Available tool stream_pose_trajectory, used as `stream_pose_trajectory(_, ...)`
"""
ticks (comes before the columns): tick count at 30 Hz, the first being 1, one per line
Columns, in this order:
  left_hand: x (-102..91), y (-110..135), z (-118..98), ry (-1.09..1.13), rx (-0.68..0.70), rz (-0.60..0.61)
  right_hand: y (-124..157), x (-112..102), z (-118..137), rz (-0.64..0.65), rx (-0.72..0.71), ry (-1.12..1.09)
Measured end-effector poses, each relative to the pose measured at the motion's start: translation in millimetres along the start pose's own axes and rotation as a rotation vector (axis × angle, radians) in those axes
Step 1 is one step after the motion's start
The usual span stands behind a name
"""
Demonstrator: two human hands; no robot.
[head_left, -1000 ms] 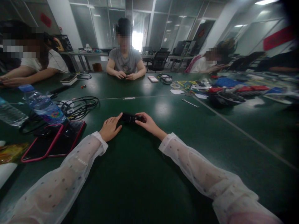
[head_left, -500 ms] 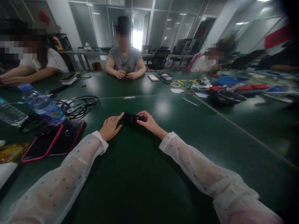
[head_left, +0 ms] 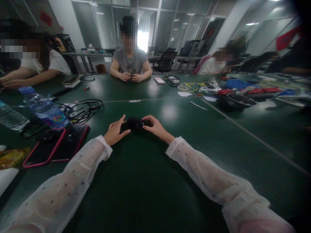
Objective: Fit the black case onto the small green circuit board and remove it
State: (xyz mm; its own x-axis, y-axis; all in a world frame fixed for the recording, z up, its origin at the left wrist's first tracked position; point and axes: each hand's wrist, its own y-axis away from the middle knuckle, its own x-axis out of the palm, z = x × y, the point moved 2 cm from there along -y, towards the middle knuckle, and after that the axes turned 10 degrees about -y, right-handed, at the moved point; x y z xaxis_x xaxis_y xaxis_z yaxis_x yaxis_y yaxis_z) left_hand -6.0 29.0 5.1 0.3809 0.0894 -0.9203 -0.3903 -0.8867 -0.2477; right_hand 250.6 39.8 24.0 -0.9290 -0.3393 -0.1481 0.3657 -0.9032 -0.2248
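A small black device [head_left: 136,123] lies on the green table [head_left: 150,181] in front of me. My right hand [head_left: 155,127] grips its right end with curled fingers. At the device's left end is my left hand [head_left: 116,131], fingers spread and lifted, with a fingertip touching that end. Both arms wear sheer white sleeves.
Two red-cased phones [head_left: 58,145], a water bottle [head_left: 45,110] and black cables [head_left: 82,108] lie at my left. Tools and coloured parts [head_left: 233,92] clutter the right, with a wrench [head_left: 198,106] nearer. A person [head_left: 131,61] sits opposite; others sit at left and right.
My left hand has raised and spread its fingers beside the device. The right hand keeps its grip, and the device has barely shifted.
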Motion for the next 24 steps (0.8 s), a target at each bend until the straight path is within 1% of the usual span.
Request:
stream_pose_trajectory(4, -1.7, -3.8, 6.8, 0.159, -0.076, 0.034, 0.6, -0.7, 0.9, 0.105, -0.019, -0.022)
stream_pose_trajectory(8, -2.9, -5.8, 12.3, 0.314, -0.09, 0.084, -0.1, 0.1, 0.7, 0.18, -0.013, -0.052)
stream_pose_trajectory(11, -2.8, -6.2, 15.7, 0.413, -0.109, 0.09, -0.8, 0.3, 0.6, 0.192, 0.004, -0.07)
stream_pose_trajectory(14, -2.5, -6.5, 18.2, 0.472, -0.121, 0.087, -1.0, 0.0, 1.3, 0.196, 0.025, -0.081)
stream_pose_trajectory(17, -2.5, -6.7, 18.9, 0.534, -0.127, 0.11, -0.9, 0.0, 3.0, 0.193, 0.044, -0.106)
stream_pose_trajectory(20, -3.0, -6.8, 18.1, 0.575, -0.173, 0.117, -0.7, 0.8, 4.9, 0.178, 0.077, -0.113)
stream_pose_trajectory(24, -3.0, -6.9, 16.5, 0.572, -0.251, 0.087, 0.2, 1.9, 7.2, 0.144, 0.086, -0.072)
